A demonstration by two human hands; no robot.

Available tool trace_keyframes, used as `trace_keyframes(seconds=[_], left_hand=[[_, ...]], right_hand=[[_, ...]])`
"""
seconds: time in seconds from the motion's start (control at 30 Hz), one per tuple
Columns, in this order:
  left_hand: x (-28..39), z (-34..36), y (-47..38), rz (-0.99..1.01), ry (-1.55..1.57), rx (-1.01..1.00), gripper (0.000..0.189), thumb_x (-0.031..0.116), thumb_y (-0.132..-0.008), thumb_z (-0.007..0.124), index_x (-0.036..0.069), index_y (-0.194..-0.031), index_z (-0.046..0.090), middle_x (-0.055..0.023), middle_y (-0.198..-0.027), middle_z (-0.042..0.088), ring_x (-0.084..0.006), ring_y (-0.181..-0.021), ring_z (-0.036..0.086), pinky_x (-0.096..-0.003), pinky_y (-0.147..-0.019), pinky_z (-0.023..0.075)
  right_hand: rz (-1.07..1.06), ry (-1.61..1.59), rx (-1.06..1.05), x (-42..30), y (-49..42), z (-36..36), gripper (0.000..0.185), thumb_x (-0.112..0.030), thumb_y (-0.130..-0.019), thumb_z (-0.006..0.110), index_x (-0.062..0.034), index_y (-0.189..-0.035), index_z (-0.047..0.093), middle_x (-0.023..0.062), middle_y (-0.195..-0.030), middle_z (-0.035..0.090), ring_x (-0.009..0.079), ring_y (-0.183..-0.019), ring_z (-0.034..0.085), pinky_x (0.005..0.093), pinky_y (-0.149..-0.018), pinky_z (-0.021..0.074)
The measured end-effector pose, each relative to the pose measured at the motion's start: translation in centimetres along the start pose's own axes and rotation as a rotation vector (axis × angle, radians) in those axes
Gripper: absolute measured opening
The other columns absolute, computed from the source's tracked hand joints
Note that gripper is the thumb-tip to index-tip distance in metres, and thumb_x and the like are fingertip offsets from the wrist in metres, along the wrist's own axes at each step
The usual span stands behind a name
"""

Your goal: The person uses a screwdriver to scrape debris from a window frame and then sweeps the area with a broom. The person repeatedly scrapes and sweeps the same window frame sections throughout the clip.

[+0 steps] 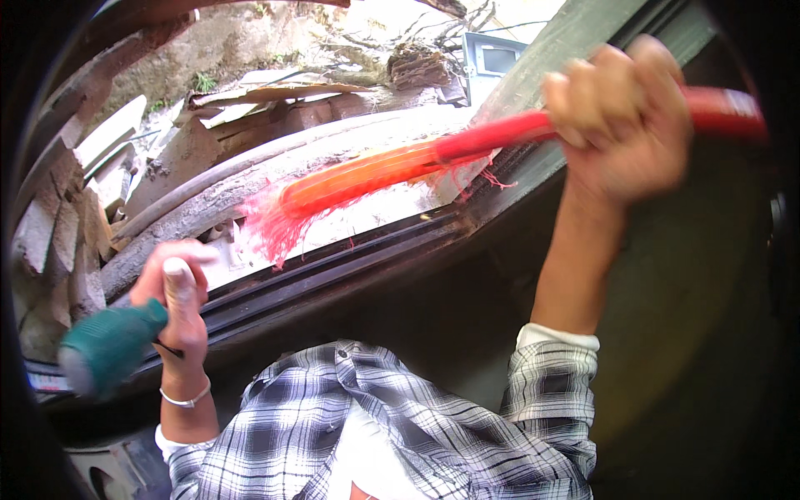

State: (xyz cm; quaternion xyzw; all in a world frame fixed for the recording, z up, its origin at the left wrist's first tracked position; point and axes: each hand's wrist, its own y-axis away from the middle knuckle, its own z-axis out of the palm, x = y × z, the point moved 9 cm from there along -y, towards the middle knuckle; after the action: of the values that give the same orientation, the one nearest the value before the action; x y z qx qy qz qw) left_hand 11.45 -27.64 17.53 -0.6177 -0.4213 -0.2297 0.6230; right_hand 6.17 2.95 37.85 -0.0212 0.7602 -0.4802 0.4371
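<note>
My right hand [622,122] is raised at the upper right, its fingers wrapped around the handle of a red brush [494,134]. The brush reaches leftward across the window opening. Its pale red bristles [278,222] are frayed and hang from the far end, with loose strands along the underside. At the left, my left hand [178,290] is closed with the thumb up, around a teal tool handle [112,350] with a grey end. The rest of that tool is hidden by my hand and blurred. Both hands are in front of a dark window frame [350,256] with sliding tracks.
Beyond the opening lie long logs [206,219], broken boards [56,237] and a rotten wood chunk [419,65] against an earthen wall [250,37]. A blue-grey box [494,59] with a small window stands outside. A slanted frame post [556,56] borders the opening at right.
</note>
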Motion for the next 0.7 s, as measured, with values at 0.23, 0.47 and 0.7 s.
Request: trace_keyframes(seconds=[0.23, 0.47, 0.7], left_hand=[[6.5, 0.2, -7.3, 0.256, -0.115, -0.038, 0.09, 0.066, -0.086, 0.066, -0.003, -0.142, 0.049, 0.0088, -0.069, 0.037, -0.0006, -0.061, 0.036, -0.0186, -0.053, 0.0224], [11.9, 1.8, -9.3, 0.411, -0.021, 0.09, 0.045, 0.034, -0.085, 0.082, 0.003, -0.112, 0.064, 0.0037, -0.081, 0.059, -0.0016, -0.068, 0.047, -0.0189, -0.06, 0.0352], [16.3, 5.6, -10.8, 0.473, -0.115, 0.054, 0.026, 0.033, -0.091, 0.076, 0.007, -0.093, 0.071, 0.0054, -0.064, 0.056, 0.0002, -0.051, 0.035, -0.0181, -0.049, 0.0218]], right_hand=[[0.232, 0.218, 0.06, 11.4, -2.1, 5.2, 0.027, -0.014, -0.096, 0.061, -0.0109, -0.071, 0.049, -0.0075, -0.058, 0.044, 0.006, -0.05, 0.047, 0.0255, -0.047, 0.0391], [-0.376, 0.685, 0.203, 8.9, -1.3, 13.0, 0.044, -0.012, -0.078, 0.072, -0.006, -0.117, 0.053, 0.0162, -0.084, 0.062, 0.0357, -0.069, 0.064, 0.0409, -0.057, 0.0507], [-0.132, 1.301, 0.77, 10.7, 9.7, 6.1, 0.025, -0.014, -0.079, 0.072, -0.006, -0.092, 0.053, 0.0132, -0.076, 0.057, 0.0357, -0.069, 0.061, 0.0443, -0.062, 0.0504]])
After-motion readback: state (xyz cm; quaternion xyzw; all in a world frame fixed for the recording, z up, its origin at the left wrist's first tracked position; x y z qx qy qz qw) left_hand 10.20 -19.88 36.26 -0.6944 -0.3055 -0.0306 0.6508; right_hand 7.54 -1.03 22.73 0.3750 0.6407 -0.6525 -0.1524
